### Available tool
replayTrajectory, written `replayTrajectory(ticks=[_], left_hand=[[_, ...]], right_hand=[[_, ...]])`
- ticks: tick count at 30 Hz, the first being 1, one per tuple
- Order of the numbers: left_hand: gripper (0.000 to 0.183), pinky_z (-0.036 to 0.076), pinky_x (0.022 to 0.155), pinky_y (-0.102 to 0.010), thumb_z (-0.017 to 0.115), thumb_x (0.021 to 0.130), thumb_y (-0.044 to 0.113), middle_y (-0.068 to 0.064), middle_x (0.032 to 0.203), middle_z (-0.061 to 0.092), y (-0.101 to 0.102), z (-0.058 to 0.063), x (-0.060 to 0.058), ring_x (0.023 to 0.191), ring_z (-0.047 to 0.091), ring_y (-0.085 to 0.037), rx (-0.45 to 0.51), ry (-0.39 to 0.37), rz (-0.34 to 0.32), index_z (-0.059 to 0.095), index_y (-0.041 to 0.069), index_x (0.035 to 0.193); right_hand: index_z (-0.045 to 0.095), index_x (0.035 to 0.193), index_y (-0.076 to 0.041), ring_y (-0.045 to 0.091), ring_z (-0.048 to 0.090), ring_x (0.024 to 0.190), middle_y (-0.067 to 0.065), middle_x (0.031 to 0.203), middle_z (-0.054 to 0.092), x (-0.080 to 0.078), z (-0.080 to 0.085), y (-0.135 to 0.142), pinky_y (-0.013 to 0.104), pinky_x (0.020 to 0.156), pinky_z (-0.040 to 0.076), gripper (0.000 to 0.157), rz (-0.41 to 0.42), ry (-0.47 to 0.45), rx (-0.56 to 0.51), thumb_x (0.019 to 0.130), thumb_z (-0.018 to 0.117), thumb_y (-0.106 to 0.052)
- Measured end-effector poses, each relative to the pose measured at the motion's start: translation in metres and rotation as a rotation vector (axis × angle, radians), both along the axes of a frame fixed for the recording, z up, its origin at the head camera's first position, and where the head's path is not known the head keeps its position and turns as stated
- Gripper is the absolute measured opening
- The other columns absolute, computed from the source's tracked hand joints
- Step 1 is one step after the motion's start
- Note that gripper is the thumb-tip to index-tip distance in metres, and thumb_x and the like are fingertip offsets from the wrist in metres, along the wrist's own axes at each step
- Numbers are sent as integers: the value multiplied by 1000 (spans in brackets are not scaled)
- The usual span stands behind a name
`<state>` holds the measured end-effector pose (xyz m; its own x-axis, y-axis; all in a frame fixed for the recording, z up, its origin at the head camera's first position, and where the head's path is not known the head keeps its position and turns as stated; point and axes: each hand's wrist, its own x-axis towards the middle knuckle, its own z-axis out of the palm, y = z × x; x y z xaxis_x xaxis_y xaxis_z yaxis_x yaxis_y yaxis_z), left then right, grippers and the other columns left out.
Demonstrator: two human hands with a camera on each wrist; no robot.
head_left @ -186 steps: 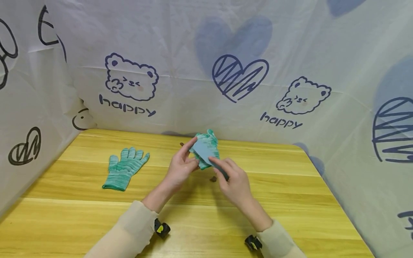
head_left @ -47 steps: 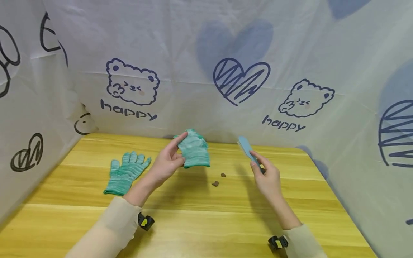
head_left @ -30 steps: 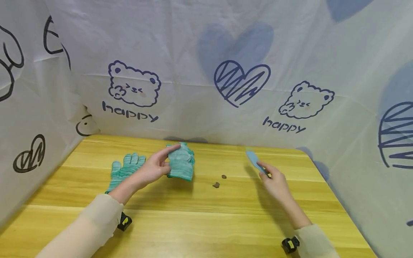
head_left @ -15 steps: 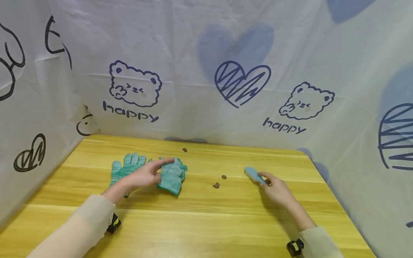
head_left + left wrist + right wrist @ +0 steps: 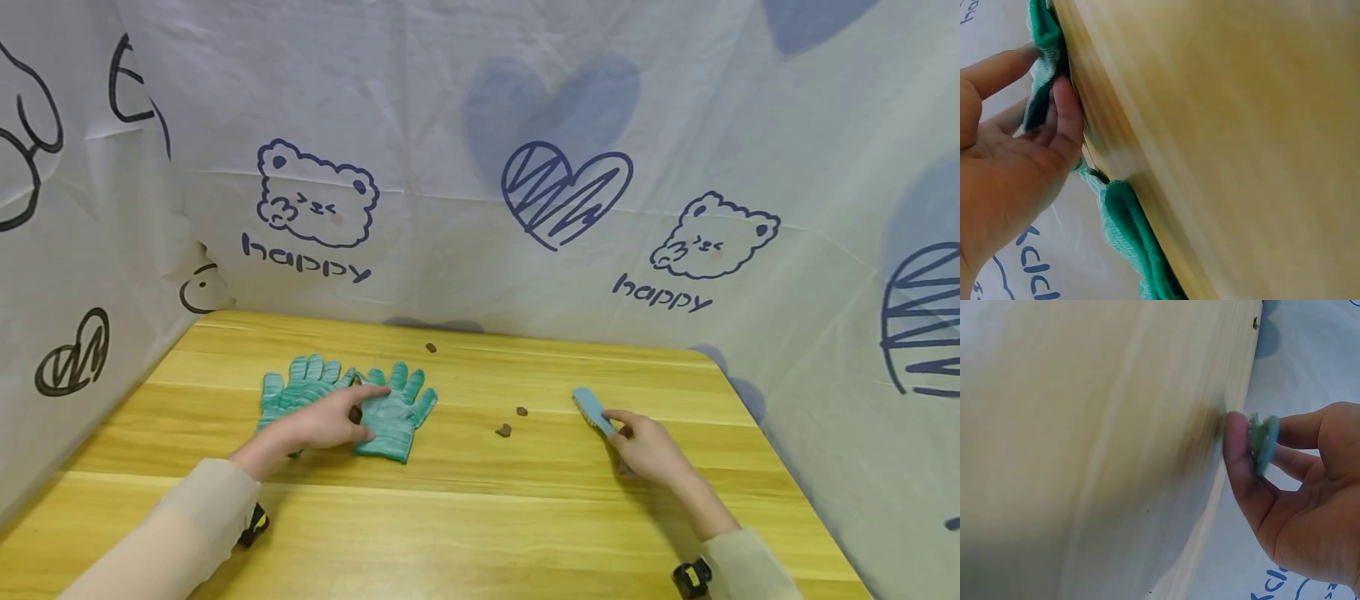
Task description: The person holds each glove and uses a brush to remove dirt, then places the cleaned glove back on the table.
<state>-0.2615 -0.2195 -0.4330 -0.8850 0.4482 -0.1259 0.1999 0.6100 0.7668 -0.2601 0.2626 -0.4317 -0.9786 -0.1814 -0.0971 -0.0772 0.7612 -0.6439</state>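
Note:
In the head view my left hand [image 5: 324,419] pinches the left side of a green-and-white knit glove [image 5: 393,417], which lies spread with its fingers pointing away. The left wrist view shows the edge of the held glove [image 5: 1041,94] between thumb and fingers. A matching glove [image 5: 303,387] lies just left of it, partly covered by this hand and wrist. Over the right part of the table, my right hand [image 5: 651,450] grips a light blue brush [image 5: 590,407] by its handle, pale bristles turned toward the lower left. In the right wrist view the brush [image 5: 1264,444] appears nearly end-on between thumb and fingers.
Two small brown lumps [image 5: 504,431] lie on the wooden table [image 5: 480,533] between the hands. Another brown lump [image 5: 431,347] sits near the back edge. A white printed cloth [image 5: 442,242] hangs behind the table and along both sides.
My left hand has brought the glove from mid-table down to the left, beside the other one, where it now lies flatter. The brush, earlier against the glove, has moved right and lower.

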Motion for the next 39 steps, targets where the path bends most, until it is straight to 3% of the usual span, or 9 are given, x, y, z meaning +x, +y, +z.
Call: replayTrajectory(ticks=[5, 8, 11, 14, 16, 24, 31, 35, 39], left_hand=[[69, 42, 78, -40, 75, 94, 8, -29, 138, 41, 1, 0, 2, 90, 45, -24, -109, 41, -7, 44, -2, 155], [67, 39, 80, -46, 76, 94, 10, -30, 135, 33, 2, 1, 3, 95, 43, -30, -142, 24, -1, 47, 1, 154], [67, 42, 90, -55, 77, 93, 11, -34, 143, 23, 3, 1, 3, 113, 44, -44, -157, 32, 21, 49, 3, 154], [69, 38, 105, -70, 78, 92, 12, -35, 161, 3, 5, 2, 3, 139, 26, -60, -159, 71, 38, 49, 3, 154], [70, 32, 108, -75, 78, 92, 12, -32, 164, -4, 5, 2, 4, 146, 14, -63, -150, 77, 47, 48, 3, 154], [62, 20, 112, -79, 74, 96, 15, -33, 164, 19, 4, 3, 4, 146, 15, -63, -242, 117, -33, 50, -1, 151], [62, 15, 112, -81, 73, 97, 15, -34, 165, 18, 3, 3, 4, 146, 11, -65, -219, 98, -43, 49, -1, 152], [63, 31, 109, -76, 71, 98, 16, -36, 164, 14, 0, 7, 3, 139, 33, -60, -160, 92, -32, 46, -3, 153], [63, 48, 99, -63, 66, 102, 17, -35, 163, 17, -6, 16, 4, 125, 51, -49, -110, 152, 23, 41, -6, 155]], right_hand=[[47, 152, 4, 18, 56, 67, 13, 102, 69, 1, -3, 1, 33, 56, 47, 54, 40, 13, 71, 103, 62, -11], [45, 152, 5, 18, 55, 68, 10, 97, 68, 1, -4, 0, 33, 58, 46, 57, 50, 21, 88, 101, 65, -12], [44, 153, 5, 19, 54, 66, 8, 94, 66, 2, -4, 0, 34, 58, 45, 59, 51, 19, 94, 101, 66, -14], [43, 154, 5, 18, 54, 67, 9, 96, 65, 3, -4, -1, 34, 57, 47, 61, 50, 8, 82, 101, 67, -15], [42, 154, 5, 19, 55, 67, 10, 98, 65, 4, -3, -2, 34, 57, 48, 62, 48, -3, 71, 101, 66, -15], [40, 155, 5, 19, 58, 63, 11, 99, 65, 6, -3, -3, 35, 55, 54, 62, 41, -21, 50, 101, 66, -14], [41, 155, 4, 19, 57, 62, 11, 99, 64, 6, -2, -1, 34, 55, 54, 61, 36, -23, 36, 102, 65, -14], [42, 154, 5, 18, 54, 60, 14, 99, 63, 3, 3, 4, 32, 53, 49, 58, 28, 39, 40, 104, 62, -15], [46, 153, 4, 20, 56, 70, 17, 104, 63, 0, 12, 11, 32, 60, 47, 54, -6, 190, 87, 106, 58, -21]])
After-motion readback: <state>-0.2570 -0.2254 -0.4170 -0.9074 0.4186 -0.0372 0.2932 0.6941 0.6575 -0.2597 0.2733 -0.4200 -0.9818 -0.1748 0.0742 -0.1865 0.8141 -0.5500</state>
